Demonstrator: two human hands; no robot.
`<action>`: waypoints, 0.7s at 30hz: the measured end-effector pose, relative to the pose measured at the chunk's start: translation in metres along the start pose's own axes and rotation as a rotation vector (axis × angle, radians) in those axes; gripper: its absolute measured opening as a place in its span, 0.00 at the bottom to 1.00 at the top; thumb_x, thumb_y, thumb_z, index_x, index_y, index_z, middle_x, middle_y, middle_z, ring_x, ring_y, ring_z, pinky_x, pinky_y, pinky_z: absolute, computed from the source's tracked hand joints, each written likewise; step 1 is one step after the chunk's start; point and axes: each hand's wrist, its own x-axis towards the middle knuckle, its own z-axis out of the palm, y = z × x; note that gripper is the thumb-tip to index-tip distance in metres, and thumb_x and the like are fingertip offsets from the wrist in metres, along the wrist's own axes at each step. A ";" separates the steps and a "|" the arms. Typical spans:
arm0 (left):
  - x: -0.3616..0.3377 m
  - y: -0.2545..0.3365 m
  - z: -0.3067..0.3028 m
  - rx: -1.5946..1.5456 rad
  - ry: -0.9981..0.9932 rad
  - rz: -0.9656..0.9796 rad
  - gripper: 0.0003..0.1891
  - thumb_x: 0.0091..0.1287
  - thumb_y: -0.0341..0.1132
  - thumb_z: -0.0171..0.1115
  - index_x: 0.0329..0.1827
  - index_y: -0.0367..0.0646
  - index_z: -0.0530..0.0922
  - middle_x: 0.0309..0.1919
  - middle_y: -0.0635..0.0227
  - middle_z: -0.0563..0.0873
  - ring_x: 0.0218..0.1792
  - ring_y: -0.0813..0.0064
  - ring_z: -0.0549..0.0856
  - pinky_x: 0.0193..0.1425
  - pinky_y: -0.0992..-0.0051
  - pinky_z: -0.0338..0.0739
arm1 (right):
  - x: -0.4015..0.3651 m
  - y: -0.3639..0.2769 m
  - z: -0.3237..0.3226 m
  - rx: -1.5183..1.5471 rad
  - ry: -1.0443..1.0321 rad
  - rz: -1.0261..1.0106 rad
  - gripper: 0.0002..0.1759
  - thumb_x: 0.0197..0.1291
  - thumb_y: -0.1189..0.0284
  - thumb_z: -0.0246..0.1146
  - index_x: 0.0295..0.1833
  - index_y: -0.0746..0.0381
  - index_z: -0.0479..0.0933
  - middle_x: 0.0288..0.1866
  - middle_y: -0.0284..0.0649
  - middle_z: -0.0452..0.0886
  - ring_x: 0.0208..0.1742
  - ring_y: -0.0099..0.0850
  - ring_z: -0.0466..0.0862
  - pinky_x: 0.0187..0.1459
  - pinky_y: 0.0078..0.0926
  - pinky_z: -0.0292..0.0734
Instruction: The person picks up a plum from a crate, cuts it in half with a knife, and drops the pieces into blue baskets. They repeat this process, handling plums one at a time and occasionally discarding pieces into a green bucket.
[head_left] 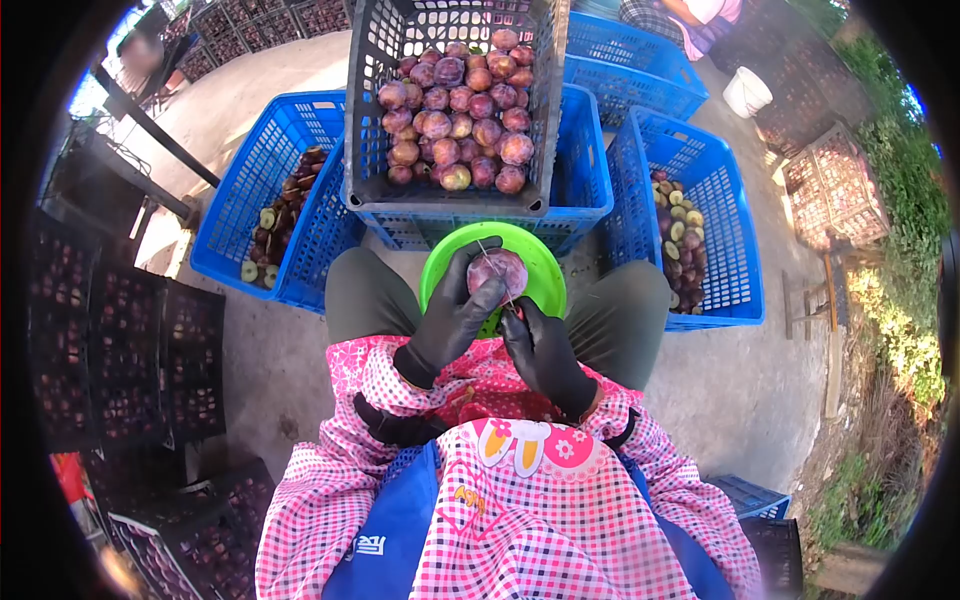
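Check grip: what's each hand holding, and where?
Left hand cups a plum by its left side over the green bowl. Right hand meets its lower edge; tool unclear.

One held plum and one green bowl were recorded. One grey crate and one white bucket were present.

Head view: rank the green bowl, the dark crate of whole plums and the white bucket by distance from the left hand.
1. The green bowl, right under the left hand, which grips a plum.
2. The dark crate of whole plums, straight ahead.
3. The white bucket, far ahead to the right.
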 end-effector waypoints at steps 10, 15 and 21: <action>-0.006 0.011 0.004 0.123 -0.012 0.062 0.29 0.75 0.45 0.58 0.71 0.37 0.64 0.61 0.58 0.78 0.64 0.70 0.76 0.70 0.68 0.72 | -0.003 -0.006 -0.007 0.029 -0.044 0.033 0.13 0.73 0.63 0.57 0.48 0.63 0.75 0.25 0.51 0.80 0.28 0.51 0.83 0.29 0.42 0.74; -0.004 0.005 0.005 -0.161 0.042 -0.017 0.27 0.77 0.46 0.55 0.71 0.37 0.65 0.61 0.60 0.79 0.64 0.71 0.76 0.68 0.69 0.73 | -0.005 -0.003 -0.003 -0.033 0.027 -0.055 0.14 0.72 0.63 0.58 0.49 0.64 0.75 0.25 0.51 0.79 0.27 0.52 0.83 0.29 0.43 0.73; 0.000 0.027 0.002 0.942 0.141 0.569 0.25 0.77 0.46 0.55 0.69 0.38 0.69 0.63 0.62 0.78 0.62 0.72 0.77 0.71 0.70 0.67 | -0.011 0.001 0.001 -0.059 0.113 -0.112 0.13 0.72 0.63 0.58 0.46 0.64 0.74 0.25 0.51 0.80 0.28 0.51 0.84 0.30 0.42 0.74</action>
